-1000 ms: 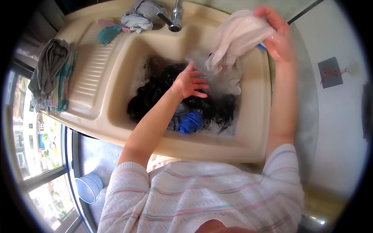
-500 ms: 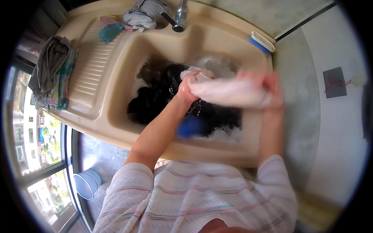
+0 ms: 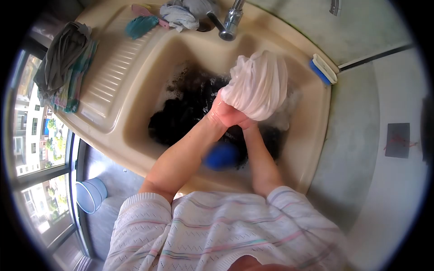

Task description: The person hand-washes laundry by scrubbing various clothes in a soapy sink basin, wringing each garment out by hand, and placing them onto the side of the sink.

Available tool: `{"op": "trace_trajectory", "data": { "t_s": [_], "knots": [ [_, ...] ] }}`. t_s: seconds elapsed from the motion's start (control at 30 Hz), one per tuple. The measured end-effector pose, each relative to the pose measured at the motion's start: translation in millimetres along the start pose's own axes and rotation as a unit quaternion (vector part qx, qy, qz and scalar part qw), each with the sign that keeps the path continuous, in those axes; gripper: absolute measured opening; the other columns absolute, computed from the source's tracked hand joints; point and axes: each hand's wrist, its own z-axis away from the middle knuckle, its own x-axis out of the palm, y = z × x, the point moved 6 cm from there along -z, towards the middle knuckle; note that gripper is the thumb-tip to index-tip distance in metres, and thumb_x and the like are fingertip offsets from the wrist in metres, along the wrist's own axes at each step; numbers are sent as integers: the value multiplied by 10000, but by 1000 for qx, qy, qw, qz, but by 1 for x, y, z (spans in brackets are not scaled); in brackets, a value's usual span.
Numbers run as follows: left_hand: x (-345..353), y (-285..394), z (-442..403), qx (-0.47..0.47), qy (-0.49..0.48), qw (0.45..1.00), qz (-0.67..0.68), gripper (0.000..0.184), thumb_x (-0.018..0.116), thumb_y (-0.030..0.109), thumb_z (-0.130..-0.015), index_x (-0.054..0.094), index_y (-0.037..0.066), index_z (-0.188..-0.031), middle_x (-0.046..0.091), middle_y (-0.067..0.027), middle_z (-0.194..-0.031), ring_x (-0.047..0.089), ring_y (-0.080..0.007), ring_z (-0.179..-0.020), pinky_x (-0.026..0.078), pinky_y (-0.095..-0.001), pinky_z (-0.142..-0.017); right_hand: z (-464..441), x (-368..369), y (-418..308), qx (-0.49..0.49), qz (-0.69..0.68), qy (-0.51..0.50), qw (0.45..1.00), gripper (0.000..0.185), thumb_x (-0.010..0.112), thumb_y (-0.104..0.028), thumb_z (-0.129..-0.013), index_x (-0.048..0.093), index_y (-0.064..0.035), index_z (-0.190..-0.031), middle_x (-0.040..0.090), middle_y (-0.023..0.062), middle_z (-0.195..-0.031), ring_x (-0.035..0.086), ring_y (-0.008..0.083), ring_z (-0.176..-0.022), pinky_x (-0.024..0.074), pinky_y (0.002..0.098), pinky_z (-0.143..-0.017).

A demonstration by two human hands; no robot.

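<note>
A bunched, wet white cloth (image 3: 260, 86) is held above the sink basin (image 3: 140, 104). My left hand (image 3: 224, 110) is closed on its lower left side. Beside it, my right hand (image 3: 246, 122) is against the cloth's underside, its fingers mostly hidden by the fabric and the other hand. Below both hands, dark clothes (image 3: 176, 122) lie in sudsy water. A blurred blue item (image 3: 221, 156) is near the basin's front edge, close to my left forearm.
A faucet (image 3: 231, 22) stands behind the basin. A blue and white brush (image 3: 323, 69) rests on the right rim. Grey clothes (image 3: 65, 58) hang over the left edge, and a teal cloth (image 3: 141, 26) lies on the drainboard. A bucket (image 3: 91, 195) is on the floor.
The white cloth, stretched between the hands half a second ago, is now bunched up and higher. My right hand has come left to join my left hand. The view has shifted and turned.
</note>
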Motion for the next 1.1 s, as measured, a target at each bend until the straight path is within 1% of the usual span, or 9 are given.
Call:
{"op": "trace_trajectory", "data": {
  "t_s": [0.3,0.47,0.57,0.63,0.8,0.9,0.93,0.97,1.1],
  "knots": [
    [28,-41,16,-98,-87,989,66,533,433,449,-869,413,116,-1285,453,-69,-1290,433,-230,-1177,314,-411,-1002,9,-45,-54,42,-223,84,970,453,512,-338,-846,460,-43,-1187,524,112,-1141,504,244,-1040,416,356,-890],
    [19,-52,11,-74,-43,979,-183,835,508,606,-778,227,96,-1376,358,-92,-1360,399,-217,-1208,295,-381,-1022,-1,-91,-104,112,-192,100,970,469,538,-364,-833,477,-36,-1162,544,112,-1111,529,248,-1005,438,348,-863],
    [-4,-40,1,23,50,851,-522,990,584,619,-715,176,-13,-1359,327,-189,-1353,396,-217,-1211,331,-362,-994,16,-138,-75,195,-20,234,952,480,573,-368,-811,498,-20,-1132,571,114,-1066,561,252,-946,460,334,-828],
    [-29,-33,4,-32,194,569,-799,1191,744,528,-588,61,-165,-1274,547,-282,-1055,559,-324,-1015,440,-339,-863,4,-160,-13,329,240,179,896,423,602,-309,-779,544,14,-1047,609,108,-954,586,231,-837,477,344,-748],
    [-61,-29,10,-120,251,430,-859,954,721,353,-636,179,-124,-1259,592,-242,-967,594,-340,-929,458,-352,-829,12,-126,22,399,478,118,774,273,615,-188,-735,591,0,-931,610,82,-841,569,186,-767,473,345,-660],
    [-60,-11,0,71,137,671,-725,747,698,286,-671,339,-83,-1212,597,-190,-1000,602,-301,-913,464,-368,-820,-13,-93,-31,341,233,98,905,322,591,-253,-806,560,-52,-1057,585,64,-949,551,180,-836,460,340,-735],
    [-37,-14,4,59,79,846,-524,552,655,191,-718,437,-35,-1172,586,-146,-1046,598,-265,-920,470,-376,-827,-23,-109,-43,301,149,23,942,457,567,-315,-847,454,-91,-1229,537,91,-1107,533,200,-959,442,360,-832],
    [-28,-18,4,9,72,902,-425,526,636,172,-732,438,-24,-1178,582,-147,-1055,596,-262,-926,471,-375,-832,-16,-119,-54,367,-73,69,925,597,548,-390,-851,326,-112,-1331,472,122,-1218,470,240,-1114,415,405,-908],
    [1,-39,5,-123,-22,992,-2,407,531,143,-810,453,-2,-1182,568,-147,-1086,588,-259,-946,471,-383,-857,-13,-80,-80,140,-227,-57,962,838,579,-599,-722,289,-120,-1345,420,177,-1269,406,361,-1179,371,488,-951]
  ]
}}
